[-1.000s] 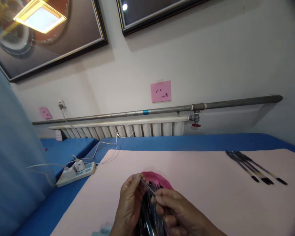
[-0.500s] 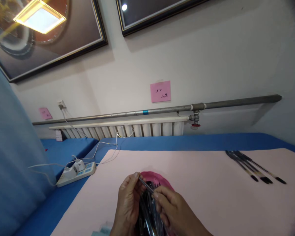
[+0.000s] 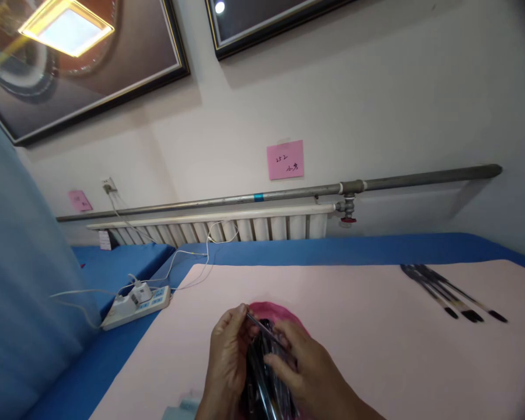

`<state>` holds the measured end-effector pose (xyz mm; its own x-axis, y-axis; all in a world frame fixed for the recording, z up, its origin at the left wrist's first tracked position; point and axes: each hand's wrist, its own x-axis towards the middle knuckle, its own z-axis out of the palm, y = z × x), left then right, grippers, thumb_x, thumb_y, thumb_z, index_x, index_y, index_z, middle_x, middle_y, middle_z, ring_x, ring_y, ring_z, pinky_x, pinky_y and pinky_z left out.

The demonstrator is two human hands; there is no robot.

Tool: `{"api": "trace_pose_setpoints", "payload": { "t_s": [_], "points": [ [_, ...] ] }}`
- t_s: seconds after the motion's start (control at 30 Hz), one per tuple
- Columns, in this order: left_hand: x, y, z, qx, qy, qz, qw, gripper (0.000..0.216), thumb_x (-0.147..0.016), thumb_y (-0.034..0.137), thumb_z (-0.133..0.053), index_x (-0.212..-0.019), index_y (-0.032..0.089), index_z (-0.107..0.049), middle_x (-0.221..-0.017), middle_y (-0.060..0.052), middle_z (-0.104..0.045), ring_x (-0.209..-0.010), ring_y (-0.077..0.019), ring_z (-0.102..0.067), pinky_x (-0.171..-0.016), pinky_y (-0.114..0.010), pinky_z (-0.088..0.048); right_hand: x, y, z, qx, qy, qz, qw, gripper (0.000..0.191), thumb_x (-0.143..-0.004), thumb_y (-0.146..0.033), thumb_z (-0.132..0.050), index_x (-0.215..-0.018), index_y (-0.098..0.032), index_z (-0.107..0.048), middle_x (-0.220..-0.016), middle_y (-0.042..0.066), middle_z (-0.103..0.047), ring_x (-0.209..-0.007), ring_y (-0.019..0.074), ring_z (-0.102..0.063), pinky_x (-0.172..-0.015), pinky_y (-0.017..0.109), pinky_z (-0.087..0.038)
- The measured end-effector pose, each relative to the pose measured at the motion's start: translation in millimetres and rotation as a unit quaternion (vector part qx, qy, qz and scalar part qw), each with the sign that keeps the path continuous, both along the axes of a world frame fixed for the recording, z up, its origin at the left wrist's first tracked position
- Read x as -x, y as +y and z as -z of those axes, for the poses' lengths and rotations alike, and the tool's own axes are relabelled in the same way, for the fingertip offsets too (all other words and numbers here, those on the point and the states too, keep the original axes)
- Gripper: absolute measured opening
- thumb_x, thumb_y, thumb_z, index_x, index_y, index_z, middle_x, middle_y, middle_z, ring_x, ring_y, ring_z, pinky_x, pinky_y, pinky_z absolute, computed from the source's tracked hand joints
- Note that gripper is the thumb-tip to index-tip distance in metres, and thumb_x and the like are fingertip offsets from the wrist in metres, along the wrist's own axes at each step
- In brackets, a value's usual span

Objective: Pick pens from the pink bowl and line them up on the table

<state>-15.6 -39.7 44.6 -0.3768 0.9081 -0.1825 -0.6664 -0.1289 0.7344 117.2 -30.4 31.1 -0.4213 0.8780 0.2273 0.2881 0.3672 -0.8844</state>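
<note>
My left hand (image 3: 228, 350) is closed, pinching the upper end of a slim dark stick (image 3: 262, 328) that looks like a brush handle; its bristles are not visible. The stick slants down to the right, toward my right hand (image 3: 304, 361). There the thumb and forefinger are spread apart, with the stick passing between them; its lower end is hard to see. Both hands are over a pink bowl (image 3: 273, 310). Inside the bowl lies a bundle of dark brush-like sticks (image 3: 260, 379), some shiny as if in clear plastic sleeves.
Several paintbrushes (image 3: 441, 291) with dark bristles lie fanned on the pink sheet (image 3: 376, 350) at the right. A white power strip (image 3: 135, 306) with plugs and cables sits at left on the blue table (image 3: 284, 251). A pale blue item (image 3: 181, 410) shows at the bottom edge.
My right thumb and fingers have parted from a pinch on the stick, and the hand has shifted slightly. My left hand keeps its pinch almost in place.
</note>
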Motion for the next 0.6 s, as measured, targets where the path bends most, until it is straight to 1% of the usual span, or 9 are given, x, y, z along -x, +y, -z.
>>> {"api": "trace_pose_setpoints", "payload": {
  "t_s": [0.07, 0.1, 0.17, 0.23, 0.27, 0.33, 0.4, 0.53, 0.6],
  "points": [
    [0.0, 0.6, 0.3, -0.004, -0.003, 0.005, 1.0, 0.02, -0.058, 0.027, -0.078, -0.064, 0.013, -0.065, -0.055, 0.001, -0.062, -0.047, -0.0081, -0.055, -0.05, -0.02, -0.046, -0.4, 0.5, 1.7, -0.03, -0.009, 0.01, 0.999, 0.007, -0.078, -0.03, -0.051, -0.079, -0.024, -0.054, -0.078, 0.001, -0.061, -0.071, 0.0177, -0.057, -0.061, 0.028, -0.044],
    [0.0, 0.9, 0.5, -0.005, -0.002, 0.007, 1.0, 0.02, -0.058, 0.027, -0.078, -0.064, 0.013, -0.065, -0.055, 0.001, -0.062, -0.047, -0.0081, -0.055, -0.05, -0.02, -0.046, -0.2, 0.7, 1.7, -0.006, -0.005, 0.007, 1.0, 0.012, -0.081, -0.032, -0.046, -0.074, -0.023, -0.052, -0.071, 0.0, -0.058, -0.064, 0.0163, -0.055, -0.057, 0.027, -0.042],
    [0.3, 1.1, 0.9, -0.003, 0.001, 0.006, 1.0, 0.021, -0.058, 0.027, -0.078, -0.065, 0.013, -0.065, -0.054, 0.001, -0.062, -0.047, -0.008, -0.054, -0.05, -0.02, -0.045, 0.8, 1.0, 0.1, 0.091, 0.013, -0.013, 0.996, 0.025, -0.086, -0.037, -0.036, -0.067, -0.023, -0.047, -0.058, -0.003, -0.05, -0.05, 0.0133, -0.049, -0.048, 0.026, -0.038],
    [0.4, 0.9, 1.2, -0.002, 0.003, 0.001, 1.0, 0.021, -0.057, 0.027, -0.079, -0.065, 0.013, -0.065, -0.053, 0.001, -0.061, -0.047, -0.008, -0.054, -0.05, -0.02, -0.046, 1.5, 1.0, -1.6, 0.147, 0.025, -0.026, 0.989, 0.025, -0.086, -0.038, -0.035, -0.07, -0.023, -0.048, -0.055, -0.004, -0.048, -0.047, 0.0127, -0.047, -0.046, 0.025, -0.038],
    [0.2, 0.7, 1.3, -0.003, 0.003, -0.001, 1.0, 0.021, -0.057, 0.027, -0.078, -0.065, 0.012, -0.065, -0.053, 0.001, -0.061, -0.047, -0.0079, -0.054, -0.05, -0.02, -0.046, 1.5, 0.9, -2.0, 0.136, 0.023, -0.024, 0.99, 0.02, -0.084, -0.037, -0.04, -0.074, -0.023, -0.049, -0.058, -0.004, -0.051, -0.05, 0.0135, -0.05, -0.049, 0.026, -0.04],
    [-0.4, 0.1, 1.2, -0.004, 0.001, -0.001, 1.0, 0.021, -0.058, 0.027, -0.078, -0.065, 0.012, -0.065, -0.054, 0.001, -0.061, -0.048, -0.0077, -0.054, -0.05, -0.019, -0.046, 0.7, 0.3, -1.4, 0.056, 0.012, -0.002, 0.998, 0.009, -0.078, -0.033, -0.05, -0.08, -0.024, -0.052, -0.068, -0.003, -0.057, -0.062, 0.0156, -0.054, -0.057, 0.027, -0.043],
    [-1.2, -0.4, 0.8, -0.003, 0.001, 0.003, 1.0, 0.021, -0.058, 0.027, -0.078, -0.065, 0.012, -0.064, -0.055, 0.001, -0.062, -0.048, -0.0078, -0.055, -0.049, -0.019, -0.045, 0.0, -0.1, -0.5, -0.002, 0.001, 0.02, 1.0, 0.005, -0.076, -0.03, -0.052, -0.078, -0.025, -0.052, -0.071, -0.002, -0.058, -0.066, 0.0163, -0.054, -0.059, 0.027, -0.043],
    [-1.2, -1.0, 0.8, 0.008, 0.005, 0.013, 1.0, 0.022, -0.058, 0.028, -0.078, -0.064, 0.013, -0.063, -0.054, 0.002, -0.061, -0.046, -0.0075, -0.053, -0.048, -0.019, -0.044, 0.9, 0.1, -1.6, 0.073, 0.018, 0.003, 0.997, 0.019, -0.083, -0.033, -0.041, -0.068, -0.024, -0.048, -0.056, -0.004, -0.05, -0.053, 0.0143, -0.05, -0.05, 0.026, -0.04],
    [-0.5, -1.0, 1.6, 0.011, 0.007, 0.01, 1.0, 0.022, -0.058, 0.028, -0.078, -0.063, 0.013, -0.062, -0.053, 0.002, -0.061, -0.045, -0.0071, -0.053, -0.048, -0.019, -0.044, 1.2, 0.3, -1.6, 0.075, 0.018, -0.006, 0.997, 0.018, -0.083, -0.034, -0.042, -0.07, -0.024, -0.05, -0.058, -0.004, -0.052, -0.054, 0.015, -0.051, -0.051, 0.027, -0.041]
  ]
}}
